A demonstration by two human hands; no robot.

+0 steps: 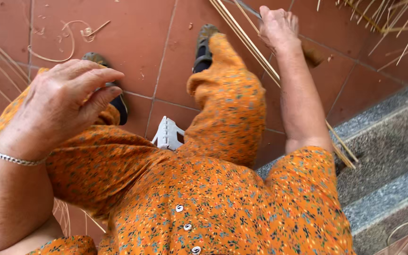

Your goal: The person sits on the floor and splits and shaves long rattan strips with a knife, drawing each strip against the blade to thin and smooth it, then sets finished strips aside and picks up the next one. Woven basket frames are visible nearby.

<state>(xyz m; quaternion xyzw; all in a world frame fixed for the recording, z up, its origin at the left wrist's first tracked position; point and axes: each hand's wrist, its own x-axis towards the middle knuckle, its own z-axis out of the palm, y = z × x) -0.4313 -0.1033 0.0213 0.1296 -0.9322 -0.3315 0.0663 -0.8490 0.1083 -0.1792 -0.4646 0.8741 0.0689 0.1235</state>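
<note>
Head view shows my right hand (278, 26) clenched on a bundle of thin bamboo strips (249, 42), which slants past the outer side of my right knee (227, 85) toward the stone step (383, 141). A dark blade (247, 8) pokes out just beyond that fist. My left hand (60, 106) hangs loose above my other knee, fingers curled, grasping nothing. A white plastic piece (167, 134) lies on the tiles, just beside the right knee.
</note>
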